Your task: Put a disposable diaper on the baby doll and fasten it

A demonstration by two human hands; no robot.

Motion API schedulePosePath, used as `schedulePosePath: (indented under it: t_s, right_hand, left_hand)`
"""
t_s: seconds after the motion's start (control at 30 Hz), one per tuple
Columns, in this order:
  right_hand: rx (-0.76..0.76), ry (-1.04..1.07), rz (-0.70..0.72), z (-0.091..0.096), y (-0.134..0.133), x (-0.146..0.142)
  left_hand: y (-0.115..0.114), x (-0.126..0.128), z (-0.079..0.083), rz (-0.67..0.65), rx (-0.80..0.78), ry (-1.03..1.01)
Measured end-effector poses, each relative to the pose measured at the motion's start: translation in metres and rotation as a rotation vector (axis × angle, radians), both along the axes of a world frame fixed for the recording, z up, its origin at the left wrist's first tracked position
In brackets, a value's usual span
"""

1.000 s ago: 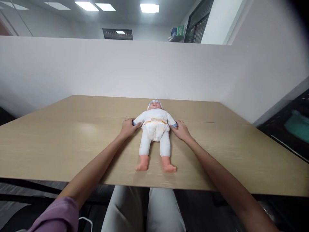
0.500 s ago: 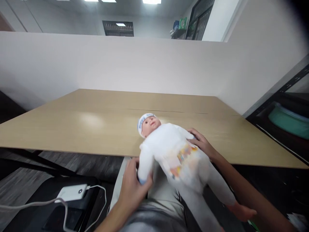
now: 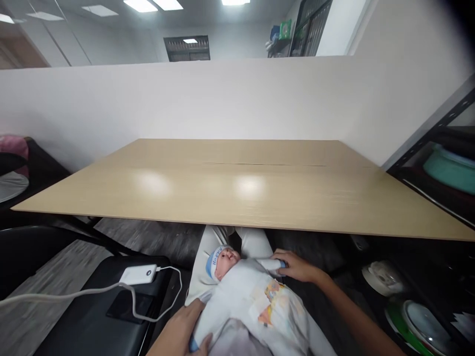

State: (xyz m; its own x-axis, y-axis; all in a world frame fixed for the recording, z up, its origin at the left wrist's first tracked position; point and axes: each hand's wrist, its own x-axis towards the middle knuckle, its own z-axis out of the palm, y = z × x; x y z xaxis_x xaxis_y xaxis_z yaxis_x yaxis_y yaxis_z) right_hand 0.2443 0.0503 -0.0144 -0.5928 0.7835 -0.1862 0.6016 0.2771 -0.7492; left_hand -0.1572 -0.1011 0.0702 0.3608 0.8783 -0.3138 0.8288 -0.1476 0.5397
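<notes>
A baby doll (image 3: pixel 256 291) lies face up across my lap, in a white outfit with an orange and yellow print on its front. Its cap is blue and white with lettering on the band. My left hand (image 3: pixel 185 326) is wrapped round the doll's arm on the left, near the blue cuff. Over on the other side, my right hand (image 3: pixel 293 265) grips the doll's other arm at its blue cuff. The doll's lower legs run out of the bottom of the view.
A wooden table (image 3: pixel 208 193) stands just beyond my knees, with a white wall behind. To the left, a black chair seat (image 3: pixel 92 316) bears a white power bank (image 3: pixel 138 274) with a cable and a dark phone (image 3: pixel 129 305). Shelves with a green basin (image 3: pixel 449 168) stand at right.
The doll has come down and back from the table's edge onto my lap. Both hands have moved with it, the right one now at the cuff.
</notes>
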Motion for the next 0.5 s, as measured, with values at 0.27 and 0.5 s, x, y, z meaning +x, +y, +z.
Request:
schedulePosePath:
  t_s: [0.27, 0.5]
  right_hand:
    - [0.175, 0.117, -0.136, 0.081, -0.032, -0.016]
    - [0.077, 1.049, 0.04, 0.233, -0.087, -0.094]
  left_hand:
    - [0.007, 0.011, 0.02, -0.137, -0.103, 0.25]
    - [0.026, 0.045, 0.055, -0.263, 0.032, 0.31]
